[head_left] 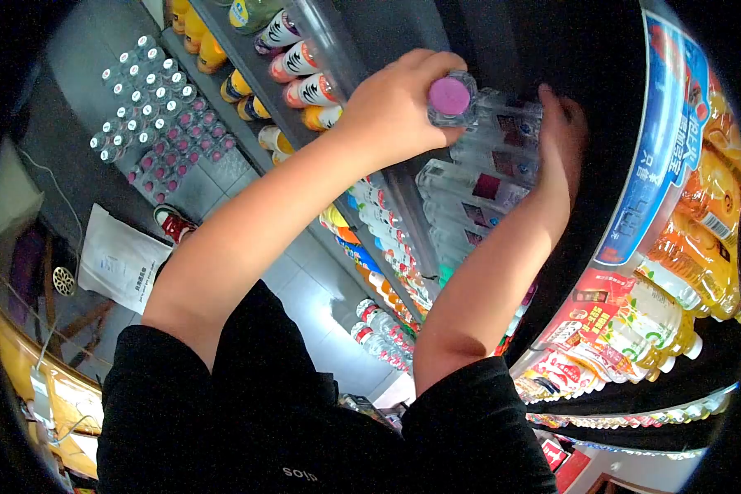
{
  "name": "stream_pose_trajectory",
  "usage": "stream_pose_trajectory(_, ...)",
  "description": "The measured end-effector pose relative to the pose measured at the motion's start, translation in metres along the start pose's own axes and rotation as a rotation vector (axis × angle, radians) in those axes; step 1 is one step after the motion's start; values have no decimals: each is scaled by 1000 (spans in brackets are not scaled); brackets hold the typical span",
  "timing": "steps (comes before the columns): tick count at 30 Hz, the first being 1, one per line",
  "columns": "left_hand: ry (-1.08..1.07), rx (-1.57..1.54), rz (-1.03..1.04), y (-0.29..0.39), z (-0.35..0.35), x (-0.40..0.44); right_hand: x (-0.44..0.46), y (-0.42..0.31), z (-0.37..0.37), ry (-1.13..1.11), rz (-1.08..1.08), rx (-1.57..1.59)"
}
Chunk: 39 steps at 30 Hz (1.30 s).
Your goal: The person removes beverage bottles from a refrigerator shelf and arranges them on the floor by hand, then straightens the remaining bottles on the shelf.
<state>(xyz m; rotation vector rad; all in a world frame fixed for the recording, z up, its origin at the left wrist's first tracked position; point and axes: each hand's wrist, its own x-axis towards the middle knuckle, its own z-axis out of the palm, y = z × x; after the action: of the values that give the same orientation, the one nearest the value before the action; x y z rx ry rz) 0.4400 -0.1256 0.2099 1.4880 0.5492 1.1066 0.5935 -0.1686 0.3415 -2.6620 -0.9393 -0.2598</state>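
Note:
My left hand [407,95] is wrapped around a clear water bottle with a pink cap [450,96], its cap end facing me. Under and beyond it, more clear bottles [477,185] with dark purple labels lie in a row on the shelf. My right hand [561,136] is at the far side of this row, fingers apart and partly in shadow. It is beside the bottles; whether it touches them I cannot tell.
Shelves of drinks [305,74] run along the left of the bottles. Packed bottles with white caps [144,90] and pink caps [181,148] stand on the floor. A white bag [119,259] is near a red shoe [173,222]. A blue price strip [654,148] edges the right shelf.

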Motion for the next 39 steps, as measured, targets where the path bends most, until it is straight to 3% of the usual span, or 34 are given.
stream_pose_trajectory(2, 74, 29, 67, -7, -8, -6, 32, 21, 2, -55, -8, -201)
stream_pose_trajectory(4, 1, -46, 8, -9, -15, -12, 60, 39, 4, -127, 2, -266)
stream_pose_trajectory(13, -130, -161, -93, -11, -34, -33, 113, 83, -3, -271, -22, -278)
stream_pose_trajectory(16, -131, -201, -143, -9, -42, -35, 93, 66, -4, -308, 19, -227)
stream_pose_trajectory(19, -177, -249, -227, -10, -48, -39, 6, -34, 7, -253, 143, -162)
stream_pose_trajectory(21, -102, -292, -83, -14, -50, -41, -19, -48, 10, -132, 3, -266)
stream_pose_trajectory(22, -88, -321, -55, -15, -55, -46, -28, -40, 14, -24, -215, -286)
stream_pose_trajectory(24, -64, -281, 14, -9, -83, -57, -71, -60, 8, 65, -220, 30)
stream_pose_trajectory(27, -13, -149, 116, 5, -144, -87, -140, -84, -5, 157, -461, 226)
stream_pose_trajectory(28, 18, -189, 15, 8, -166, -103, -162, -94, -12, 142, -419, 309)
stream_pose_trajectory(29, 50, -229, -84, 9, -188, -121, -170, -94, -16, 141, -649, 332)
stream_pose_trajectory(32, 162, -75, -328, 6, -248, -178, -196, -99, -6, -147, -597, 578)
stream_pose_trajectory(34, 160, 26, -460, -7, -277, -213, -210, -104, 12, -401, -309, 781)
stream_pose_trajectory(35, 155, 101, -528, -10, -285, -230, -215, -95, 31, -514, -391, 805)
stream_pose_trajectory(37, 119, 305, -543, -24, -292, -264, -234, -86, 66, -735, -117, 753)
stream_pose_trajectory(39, 149, 453, -647, -36, -290, -289, -257, -72, 119, -885, -14, 797)
